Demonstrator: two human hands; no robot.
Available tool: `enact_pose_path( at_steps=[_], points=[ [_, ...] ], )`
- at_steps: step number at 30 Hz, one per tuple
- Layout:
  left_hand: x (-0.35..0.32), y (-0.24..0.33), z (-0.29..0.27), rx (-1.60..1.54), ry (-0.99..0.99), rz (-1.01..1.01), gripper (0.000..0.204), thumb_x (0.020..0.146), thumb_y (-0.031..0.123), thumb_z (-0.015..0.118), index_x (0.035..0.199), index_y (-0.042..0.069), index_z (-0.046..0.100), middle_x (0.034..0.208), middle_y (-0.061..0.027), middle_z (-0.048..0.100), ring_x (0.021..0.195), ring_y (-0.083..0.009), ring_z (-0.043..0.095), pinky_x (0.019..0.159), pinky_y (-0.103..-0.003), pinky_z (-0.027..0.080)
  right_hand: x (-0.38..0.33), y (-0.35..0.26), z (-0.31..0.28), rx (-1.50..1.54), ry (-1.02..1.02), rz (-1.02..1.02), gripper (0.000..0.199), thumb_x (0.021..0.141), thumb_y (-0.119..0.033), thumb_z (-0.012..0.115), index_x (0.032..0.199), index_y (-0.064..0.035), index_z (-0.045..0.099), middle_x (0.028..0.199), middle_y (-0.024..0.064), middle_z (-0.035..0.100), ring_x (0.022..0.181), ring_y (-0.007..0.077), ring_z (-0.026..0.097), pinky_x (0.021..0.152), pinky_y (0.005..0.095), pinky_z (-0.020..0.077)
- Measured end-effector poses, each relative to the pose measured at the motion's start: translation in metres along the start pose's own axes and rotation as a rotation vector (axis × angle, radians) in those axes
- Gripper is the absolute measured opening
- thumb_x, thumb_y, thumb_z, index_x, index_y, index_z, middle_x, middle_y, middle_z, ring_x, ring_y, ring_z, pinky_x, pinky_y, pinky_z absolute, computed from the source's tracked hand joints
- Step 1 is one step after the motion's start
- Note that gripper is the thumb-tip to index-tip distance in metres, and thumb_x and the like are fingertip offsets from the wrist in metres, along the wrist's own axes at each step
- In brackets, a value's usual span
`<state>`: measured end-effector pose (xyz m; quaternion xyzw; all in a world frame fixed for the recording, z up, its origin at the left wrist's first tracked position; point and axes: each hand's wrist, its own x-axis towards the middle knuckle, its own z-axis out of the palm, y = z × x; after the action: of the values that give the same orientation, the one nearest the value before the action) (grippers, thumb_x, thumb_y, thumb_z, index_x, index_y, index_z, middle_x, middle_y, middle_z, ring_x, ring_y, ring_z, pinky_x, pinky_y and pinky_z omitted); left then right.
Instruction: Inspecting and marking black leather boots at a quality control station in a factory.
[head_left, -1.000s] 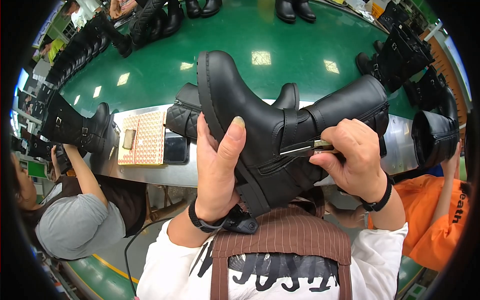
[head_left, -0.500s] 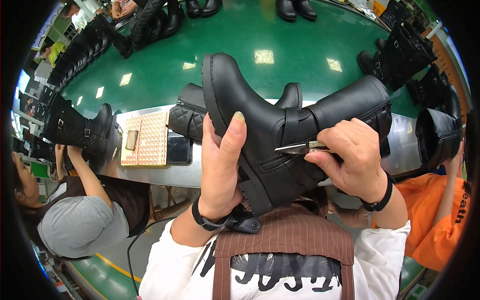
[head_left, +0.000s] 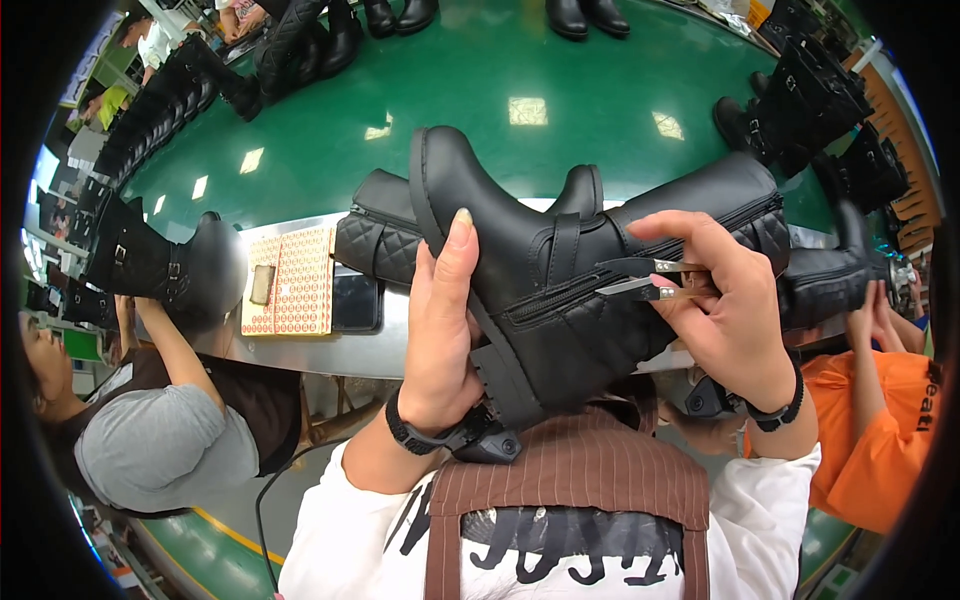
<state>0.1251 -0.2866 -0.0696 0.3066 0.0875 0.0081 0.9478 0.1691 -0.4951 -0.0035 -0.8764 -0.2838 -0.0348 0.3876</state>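
A black leather boot [head_left: 500,215] lies tilted across in front of me, toe to the upper left and shaft to the right. My left hand [head_left: 440,335] grips it around the sole near the heel, thumb up along the edge. In my right hand [head_left: 722,315] is a pair of thread snips [head_left: 638,267], their blades parted, over the boot's side zipper [head_left: 560,298]. The index finger of that hand is raised off the snips, toward the shaft. Behind, partly hidden, another black boot [head_left: 378,242] with a quilted panel lies on the bench.
Left of the boots, a patterned card stack [head_left: 305,285] bears a small block [head_left: 263,284], beside a dark phone [head_left: 358,303]. Co-workers on both sides handle boots [head_left: 205,265]. More boots [head_left: 800,110] stand around the green table [head_left: 460,80].
The snips' blades have parted, and my right index finger has lifted. The boot's toe has dipped slightly toward me. At right, the co-worker's boot has gone from upright to lying sideways.
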Motion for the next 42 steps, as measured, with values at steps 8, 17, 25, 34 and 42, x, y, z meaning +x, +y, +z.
enact_pose_path(
  at_steps=[8,17,25,34,42],
  points=[
    [-0.004,0.01,0.002,0.105,-0.083,-0.085,0.063,0.102,0.052,0.037,0.138,0.001,0.043,0.136,-0.0205,0.054,0.124,-0.033,0.055,0.109,-0.047,0.042,-0.006,-0.006,-0.022,-0.205,0.153,-0.037,0.045,0.069,0.002,0.074,0.111,-0.0093,0.066,0.061,0.0041,0.053,0.052,0.0185,0.049,0.053,0.031,0.0387],
    [-0.008,0.009,-0.007,0.202,-0.07,-0.012,0.068,0.101,0.056,0.035,0.139,0.0,0.041,0.137,-0.021,0.051,0.125,-0.033,0.053,0.108,-0.047,0.042,-0.022,-0.009,-0.026,-0.22,0.181,-0.071,0.047,0.064,0.004,0.07,0.11,-0.0049,0.067,0.079,0.0027,0.069,0.057,0.0156,0.057,0.056,0.0297,0.0389],
    [-0.004,0.006,-0.009,0.237,-0.048,0.03,0.068,0.102,0.054,0.035,0.137,-0.004,0.043,0.135,-0.0226,0.053,0.122,-0.0331,0.056,0.107,-0.045,0.044,-0.032,-0.002,-0.014,-0.169,0.165,-0.133,0.038,0.069,-0.005,0.076,0.105,-0.0047,0.067,0.081,0.0044,0.067,0.059,0.0168,0.056,0.058,0.0299,0.0425],
    [-0.007,0.004,-0.017,0.117,0.126,0.145,0.038,0.101,0.031,0.055,0.128,0.006,0.046,0.114,-0.0088,0.062,0.106,-0.0196,0.064,0.09,-0.035,0.055,-0.032,-0.001,-0.006,-0.157,0.175,-0.137,0.031,0.073,-0.019,0.082,0.097,-0.0062,0.068,0.074,0.0034,0.062,0.061,0.0184,0.057,0.057,0.0312,0.0429],
    [-0.001,0.021,-0.022,-0.091,0.101,0.258,0.056,0.1,0.043,0.052,0.138,0.002,0.048,0.139,-0.0141,0.054,0.122,-0.0306,0.056,0.109,-0.045,0.042,-0.08,0.027,0.008,-0.321,0.203,-0.233,0.036,0.068,-0.025,0.085,0.096,-0.0092,0.069,0.068,0.0028,0.053,0.06,0.0218,0.054,0.055,0.0337,0.0414]
  ],
)
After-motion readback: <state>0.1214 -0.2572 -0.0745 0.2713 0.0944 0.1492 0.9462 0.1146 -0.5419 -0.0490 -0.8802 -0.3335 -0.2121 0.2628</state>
